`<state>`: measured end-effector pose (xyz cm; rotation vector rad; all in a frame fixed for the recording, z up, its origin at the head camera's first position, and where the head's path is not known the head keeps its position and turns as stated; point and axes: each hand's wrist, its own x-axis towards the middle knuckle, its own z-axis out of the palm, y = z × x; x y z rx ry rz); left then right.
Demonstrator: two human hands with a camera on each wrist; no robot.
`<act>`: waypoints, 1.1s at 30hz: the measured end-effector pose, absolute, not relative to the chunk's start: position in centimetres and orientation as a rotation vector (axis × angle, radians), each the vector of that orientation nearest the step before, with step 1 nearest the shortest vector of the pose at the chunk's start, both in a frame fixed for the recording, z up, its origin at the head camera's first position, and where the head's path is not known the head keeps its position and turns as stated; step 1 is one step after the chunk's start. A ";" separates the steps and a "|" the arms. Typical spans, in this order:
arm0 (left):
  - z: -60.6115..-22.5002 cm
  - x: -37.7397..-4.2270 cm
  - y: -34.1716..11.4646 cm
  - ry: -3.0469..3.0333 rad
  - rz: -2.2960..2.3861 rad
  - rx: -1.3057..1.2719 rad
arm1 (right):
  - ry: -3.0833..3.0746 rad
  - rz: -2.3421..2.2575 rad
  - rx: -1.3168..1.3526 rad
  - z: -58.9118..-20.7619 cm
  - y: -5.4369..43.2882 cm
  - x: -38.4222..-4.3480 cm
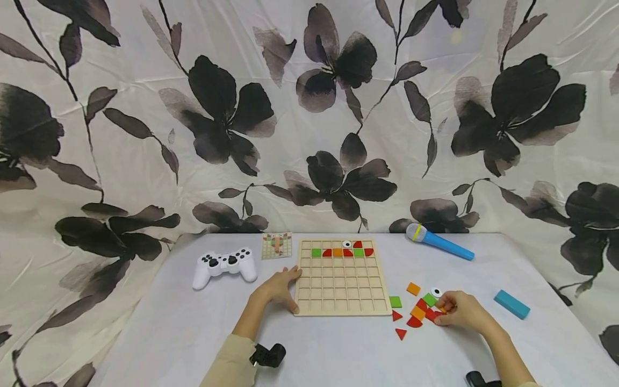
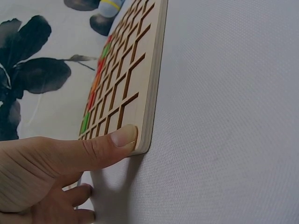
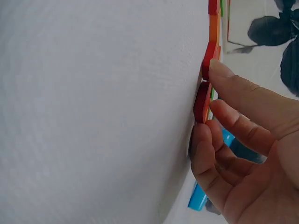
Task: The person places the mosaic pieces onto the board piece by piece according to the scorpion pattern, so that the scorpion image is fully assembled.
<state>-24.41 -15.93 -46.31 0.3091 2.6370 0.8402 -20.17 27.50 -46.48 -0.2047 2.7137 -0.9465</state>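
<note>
My left hand [image 1: 276,287] rests at the left side of a wooden grid board [image 1: 338,287], fingers spread along its edge. In the left wrist view its thumb [image 2: 124,136] presses on the near corner of the board. Green, red and orange tiles and a white eye disc [image 1: 346,244] fill cells in the board's two far rows. Right of the board my right hand [image 1: 461,310] is at a cluster of loose tiles, its thumb and curled fingers around a red tile [image 3: 202,101]. Another red tile [image 3: 208,60] lies against the thumb tip.
Loose pieces near the right hand include an orange square [image 1: 413,289], a green tile [image 1: 395,301], a red triangle [image 1: 401,334] and another eye disc [image 1: 436,292]. A pattern card [image 1: 276,245], white game controller [image 1: 225,265], toy microphone [image 1: 439,241] and teal block [image 1: 511,304] lie around the board.
</note>
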 end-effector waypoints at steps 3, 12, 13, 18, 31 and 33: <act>-46.3 -24.2 -16.0 2.639 0.838 0.312 | 2.704 -0.928 -0.231 -46.6 27.3 -20.1; -46.5 -24.3 -16.1 2.644 0.847 0.315 | 2.739 -0.861 -0.260 -46.1 26.1 -20.1; -46.5 -24.3 -16.1 2.645 0.847 0.316 | 2.740 -0.865 -0.262 -46.1 26.1 -20.2; -46.5 -24.2 -16.0 2.635 0.854 0.314 | 2.739 -0.899 -0.259 -46.4 26.5 -20.5; -46.3 -24.2 -16.0 2.643 0.861 0.324 | 2.748 -0.918 -0.328 -47.0 27.0 -21.2; -46.3 -24.2 -16.0 2.644 0.857 0.327 | 2.720 -0.920 -0.358 -47.0 26.8 -21.2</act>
